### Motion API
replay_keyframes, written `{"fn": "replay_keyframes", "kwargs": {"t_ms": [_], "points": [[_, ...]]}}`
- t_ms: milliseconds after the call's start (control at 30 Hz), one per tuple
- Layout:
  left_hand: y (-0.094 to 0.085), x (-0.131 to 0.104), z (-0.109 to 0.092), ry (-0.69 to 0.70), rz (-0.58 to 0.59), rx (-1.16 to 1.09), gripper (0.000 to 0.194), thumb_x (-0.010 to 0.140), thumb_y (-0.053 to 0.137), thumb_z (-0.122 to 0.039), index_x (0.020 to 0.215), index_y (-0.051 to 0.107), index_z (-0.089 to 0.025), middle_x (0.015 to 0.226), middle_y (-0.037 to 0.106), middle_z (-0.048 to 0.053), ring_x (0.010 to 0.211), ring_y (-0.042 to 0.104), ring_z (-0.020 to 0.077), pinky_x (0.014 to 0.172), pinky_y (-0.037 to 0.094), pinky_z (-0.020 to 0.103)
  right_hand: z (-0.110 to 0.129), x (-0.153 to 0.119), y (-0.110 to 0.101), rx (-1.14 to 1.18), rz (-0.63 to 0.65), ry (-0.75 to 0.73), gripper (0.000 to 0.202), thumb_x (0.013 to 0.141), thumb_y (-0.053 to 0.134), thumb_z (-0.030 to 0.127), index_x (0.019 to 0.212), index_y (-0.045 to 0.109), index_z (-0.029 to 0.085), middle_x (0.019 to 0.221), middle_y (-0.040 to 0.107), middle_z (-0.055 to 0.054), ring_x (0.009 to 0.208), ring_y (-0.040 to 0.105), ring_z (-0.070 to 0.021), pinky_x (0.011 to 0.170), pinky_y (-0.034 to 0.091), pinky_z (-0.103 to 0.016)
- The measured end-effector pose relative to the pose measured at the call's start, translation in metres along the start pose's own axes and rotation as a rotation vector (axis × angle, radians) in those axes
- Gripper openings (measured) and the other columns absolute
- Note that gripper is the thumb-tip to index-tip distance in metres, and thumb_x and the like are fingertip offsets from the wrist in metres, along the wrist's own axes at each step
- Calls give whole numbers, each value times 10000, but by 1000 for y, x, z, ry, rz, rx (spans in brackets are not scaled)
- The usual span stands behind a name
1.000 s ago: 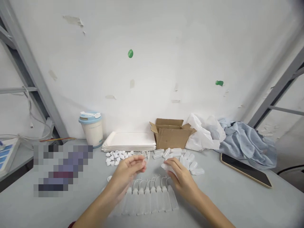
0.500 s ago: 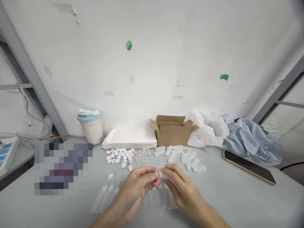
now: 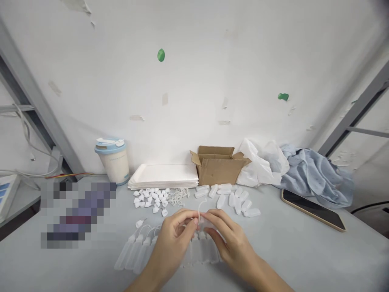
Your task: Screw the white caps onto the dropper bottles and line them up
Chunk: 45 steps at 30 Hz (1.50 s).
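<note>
My left hand (image 3: 172, 239) pinches a thin white strap (image 3: 199, 209), whose free end curls upward from the fingertips. Facing it, my right hand (image 3: 237, 243) grips a small translucent plastic bottle (image 3: 207, 222), mostly covered by the fingers. The strap and the bottle's end meet between both hands; fingers hide whether the strap is around the neck. Below, a row of similar bottles (image 3: 196, 251) lies on the table, partly behind my hands. Those at the left (image 3: 129, 253) have white caps and curved straps. One loose white cap (image 3: 139, 224) is above them.
Behind my hands are piles of white caps (image 3: 148, 197), straps (image 3: 179, 197) and loose bottles (image 3: 238, 201). Farther back stand a lidded cup (image 3: 115, 164), white envelopes (image 3: 165, 175), an open cardboard box (image 3: 220, 170), a plastic bag (image 3: 258, 166) and blue cloth (image 3: 316, 174). A phone (image 3: 313, 211) lies right.
The strap's free end now stands up higher between my hands. My hands stay close together, with the fingers slightly shifted. The whole view has moved a little.
</note>
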<state>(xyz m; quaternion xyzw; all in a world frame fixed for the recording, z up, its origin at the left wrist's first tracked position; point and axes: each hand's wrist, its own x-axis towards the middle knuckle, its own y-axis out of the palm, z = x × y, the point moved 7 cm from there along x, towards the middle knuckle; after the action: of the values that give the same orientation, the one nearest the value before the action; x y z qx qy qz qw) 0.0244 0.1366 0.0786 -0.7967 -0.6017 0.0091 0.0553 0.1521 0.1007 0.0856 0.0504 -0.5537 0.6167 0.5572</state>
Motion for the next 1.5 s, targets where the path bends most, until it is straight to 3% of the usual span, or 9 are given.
{"fn": "replay_keyframes", "kwargs": {"t_ms": [167, 467, 733, 1100, 1333, 1500], "points": [[4, -3, -1, 55, 26, 22, 254, 803, 595, -388, 909, 720, -194, 904, 662, 56, 819, 597, 195, 672, 491, 254, 3, 1, -7, -4, -61, -9, 410, 891, 451, 26, 1270, 471, 183, 1039, 603, -120, 941, 614, -188, 763, 560, -297], [2, 6, 18, -114, 44, -139, 274, 684, 716, -375, 858, 745, -165, 752, 677, 44, 701, 574, 168, 645, 464, 257, 6, 1, -11, -17, -122, -24, 370, 881, 481, 46, 1227, 488, 179, 1004, 621, -116, 901, 630, -190, 731, 566, -294], [3, 3, 10, -25, 57, -101, 223, 741, 694, -375, 845, 735, -183, 793, 669, 39, 725, 583, 172, 683, 482, 264, 7, 2, -12, 0, -102, -10, 385, 894, 473, 62, 1255, 466, 198, 1026, 619, -120, 916, 629, -197, 741, 567, -310], [4, 2, 9, -22, 81, -81, 197, 754, 688, -328, 892, 748, -200, 843, 679, 38, 761, 587, 168, 708, 484, 246, 7, 0, -13, -14, -129, -32, 317, 889, 496, 71, 1185, 490, 182, 988, 621, -113, 899, 629, -193, 726, 567, -309], [2, 4, 10, -83, 34, -24, 181, 740, 677, -355, 742, 704, -176, 751, 662, 28, 689, 565, 161, 659, 456, 248, 5, 2, -16, -57, -165, 10, 219, 901, 503, 123, 1111, 503, 186, 935, 633, -101, 840, 639, -189, 683, 565, -299], [4, 2, 5, -7, 44, 55, 166, 765, 643, -347, 768, 699, -191, 802, 650, 39, 778, 585, 189, 686, 461, 254, 6, 2, -16, -78, -168, 13, 240, 899, 512, 131, 1132, 497, 186, 933, 632, -98, 832, 637, -183, 664, 562, -281]]}}
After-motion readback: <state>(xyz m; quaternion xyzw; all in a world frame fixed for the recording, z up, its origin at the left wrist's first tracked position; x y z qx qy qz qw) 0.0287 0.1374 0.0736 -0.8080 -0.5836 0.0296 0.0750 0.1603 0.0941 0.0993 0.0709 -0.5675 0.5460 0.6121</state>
